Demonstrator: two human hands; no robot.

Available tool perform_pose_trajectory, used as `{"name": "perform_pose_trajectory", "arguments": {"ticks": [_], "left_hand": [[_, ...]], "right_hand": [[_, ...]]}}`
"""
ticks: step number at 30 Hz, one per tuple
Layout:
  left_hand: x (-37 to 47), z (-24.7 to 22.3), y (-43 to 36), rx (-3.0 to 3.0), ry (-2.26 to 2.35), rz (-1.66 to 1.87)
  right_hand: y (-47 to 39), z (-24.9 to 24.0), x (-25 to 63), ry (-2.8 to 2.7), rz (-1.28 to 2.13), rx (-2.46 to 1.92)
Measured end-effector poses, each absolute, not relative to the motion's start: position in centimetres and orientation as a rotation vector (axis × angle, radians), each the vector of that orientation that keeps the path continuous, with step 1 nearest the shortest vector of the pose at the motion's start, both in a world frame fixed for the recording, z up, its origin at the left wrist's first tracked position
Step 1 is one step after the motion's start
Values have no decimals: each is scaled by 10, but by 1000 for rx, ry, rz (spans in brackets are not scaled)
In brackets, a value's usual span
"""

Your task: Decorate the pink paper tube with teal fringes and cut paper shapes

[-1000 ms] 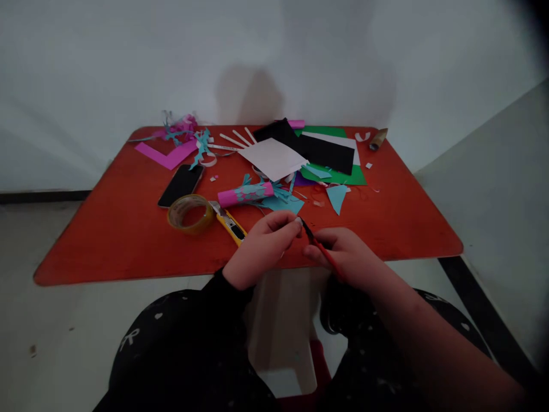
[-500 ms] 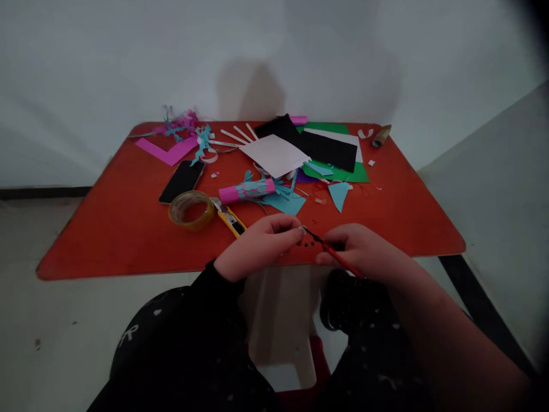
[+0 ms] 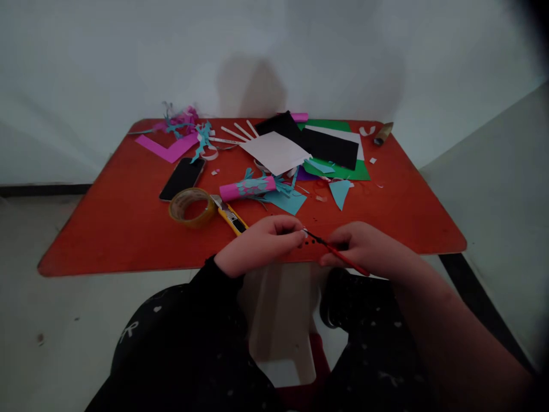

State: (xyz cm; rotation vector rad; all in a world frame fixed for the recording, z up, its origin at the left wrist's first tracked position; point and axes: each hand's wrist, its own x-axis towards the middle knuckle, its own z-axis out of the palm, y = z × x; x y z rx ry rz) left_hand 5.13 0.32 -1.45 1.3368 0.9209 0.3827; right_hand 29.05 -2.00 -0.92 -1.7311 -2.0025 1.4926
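My left hand [image 3: 261, 243] is closed, its thumb and fingertips pinching a tiny white paper piece [image 3: 305, 231] over the table's front edge. From the right, my right hand [image 3: 364, 249] is wrapped around red-handled scissors [image 3: 345, 260]. Their thin dark tip points left and meets the white piece at my left fingertips; part of the handle is hidden by my fingers. Small black dots [image 3: 313, 241] lie on the tabletop between both hands. A yellow utility knife [image 3: 231, 217] lies just beyond my left hand.
The red table [image 3: 124, 240] carries a tape roll [image 3: 191, 207], a phone [image 3: 182, 179] and a pink tube with blue scales [image 3: 247, 188]. Behind them are white paper [image 3: 277, 152], black paper [image 3: 332, 147], green sheets [image 3: 362, 170], blue scraps [image 3: 340, 193] and a cone-shaped piece [image 3: 383, 134].
My right hand and the scissors have shifted slightly right, and the handle lies a little flatter. More of the white piece shows at my left fingertips, which stay almost in place.
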Motion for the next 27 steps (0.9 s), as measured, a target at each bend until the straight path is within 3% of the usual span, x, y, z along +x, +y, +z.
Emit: {"name": "perform_pose_trajectory", "arguments": {"ticks": [11, 15, 19, 27], "left_hand": [[50, -19, 6, 1348, 956, 392], [52, -14, 4, 1397, 950, 388], [55, -11, 4, 1454, 930, 391], [57, -10, 4, 1505, 884, 380]], "right_hand": [[-19, -10, 290, -1931, 1472, -1643], [-20, -11, 284, -1665, 1503, -1528], [-21, -18, 268, -1382, 1405, -1389], [-15, -24, 262, -1434, 1197, -1404]]}}
